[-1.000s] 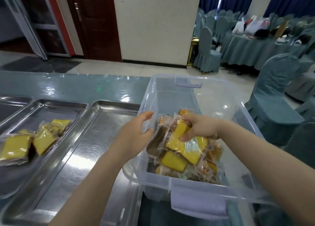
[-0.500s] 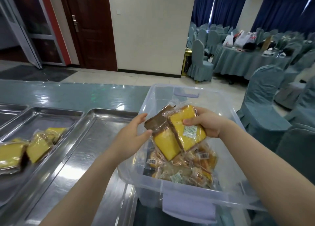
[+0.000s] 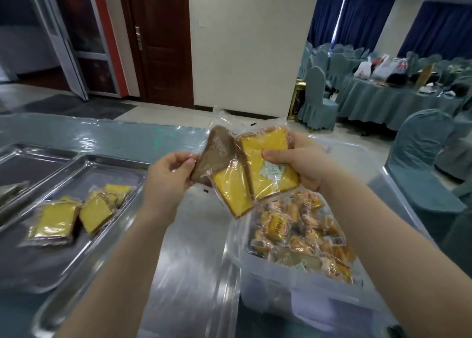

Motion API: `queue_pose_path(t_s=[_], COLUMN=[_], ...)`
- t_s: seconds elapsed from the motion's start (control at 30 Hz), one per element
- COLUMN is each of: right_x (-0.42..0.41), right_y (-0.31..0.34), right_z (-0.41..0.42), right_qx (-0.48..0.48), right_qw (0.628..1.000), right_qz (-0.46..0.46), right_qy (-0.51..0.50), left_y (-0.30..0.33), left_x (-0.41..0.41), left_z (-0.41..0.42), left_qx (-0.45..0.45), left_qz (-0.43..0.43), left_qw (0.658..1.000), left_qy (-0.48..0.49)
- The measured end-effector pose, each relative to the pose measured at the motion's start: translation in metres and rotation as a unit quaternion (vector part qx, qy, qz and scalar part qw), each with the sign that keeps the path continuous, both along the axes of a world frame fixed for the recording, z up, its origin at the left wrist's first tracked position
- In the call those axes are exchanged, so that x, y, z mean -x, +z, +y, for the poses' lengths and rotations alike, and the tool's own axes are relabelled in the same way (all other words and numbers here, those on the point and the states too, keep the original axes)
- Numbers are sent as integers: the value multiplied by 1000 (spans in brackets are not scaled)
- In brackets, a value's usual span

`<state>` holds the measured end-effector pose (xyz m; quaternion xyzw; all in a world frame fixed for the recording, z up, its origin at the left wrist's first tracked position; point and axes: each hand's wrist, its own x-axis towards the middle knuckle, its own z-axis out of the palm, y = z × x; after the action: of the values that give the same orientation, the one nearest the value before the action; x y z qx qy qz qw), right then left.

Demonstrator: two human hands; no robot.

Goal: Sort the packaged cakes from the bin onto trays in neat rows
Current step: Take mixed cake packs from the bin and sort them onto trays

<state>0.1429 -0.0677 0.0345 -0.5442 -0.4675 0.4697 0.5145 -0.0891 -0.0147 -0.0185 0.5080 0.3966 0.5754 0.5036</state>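
Steel trays (image 3: pixel 84 238) cover the counter below me, one holding wrapped cakes (image 3: pixel 55 221) at 9 o'clock. At 4 o'clock, the clear bin (image 3: pixel 398 192) holds more packets. Above it, my right hand (image 3: pixel 304 164) clamps two cakes (image 3: pixel 258 169) while my left hand (image 3: pixel 168 177) pinches a wrapper edge. Draped chairs (image 3: pixel 315 96) stand at 1 o'clock.

The nearest tray (image 3: pixel 194 248) lies bare beneath the hands. On the next tray (image 3: pixel 76 169) wrapped cakes (image 3: pixel 76 215) fill the near end, its far end bare. Packets (image 3: pixel 304 233) crowd the bin (image 3: pixel 398 210).
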Motion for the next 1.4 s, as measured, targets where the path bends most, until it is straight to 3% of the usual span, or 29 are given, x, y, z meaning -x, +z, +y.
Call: queue_pose_path(t_s=[0.23, 0.4, 0.57, 0.73, 0.93, 1.0, 1.07, 1.13, 1.23, 1.3, 1.4], right_x=[133, 254, 358, 421, 468, 477, 482, 484, 482, 481, 480], right_y=[-4, -41, -121, -203, -232, -234, -233, -233, -231, -230, -224], right_z=[67, 125, 178, 212, 252, 264, 272, 276, 276, 271, 258], right_qx=[-1, 44, 135, 305, 300, 263, 211, 165, 145, 120, 90], right_qw=[999, 996, 990, 942, 935, 953, 954, 928, 913, 905, 911], right_qz=[-35, -76, -12, 69, 99, 25, -161, -310, -366, -400, -398], right_qy=[-7, 6, -40, -121, -159, -151, -137, -126, -108, -79, -60], left_y=[-28, -60, -102, -145, -183, -186, -184, -183, -179, -177, -173], left_x=[141, 253, 361, 450, 536, 556, 567, 572, 567, 559, 541], left_z=[57, 104, 146, 179, 218, 236, 254, 269, 276, 270, 253], left_qx=[40, 85, 144, 218, 258, 261, 246, 210, 130, 109, 110], left_qz=[-6, 12, 23, -1, -10, -17, 15, 137, 374, 395, 352], left_qw=[998, 995, 984, 964, 944, 940, 946, 949, 903, 900, 922], left_qy=[41, 58, 101, 151, 206, 218, 213, 193, 167, 149, 117])
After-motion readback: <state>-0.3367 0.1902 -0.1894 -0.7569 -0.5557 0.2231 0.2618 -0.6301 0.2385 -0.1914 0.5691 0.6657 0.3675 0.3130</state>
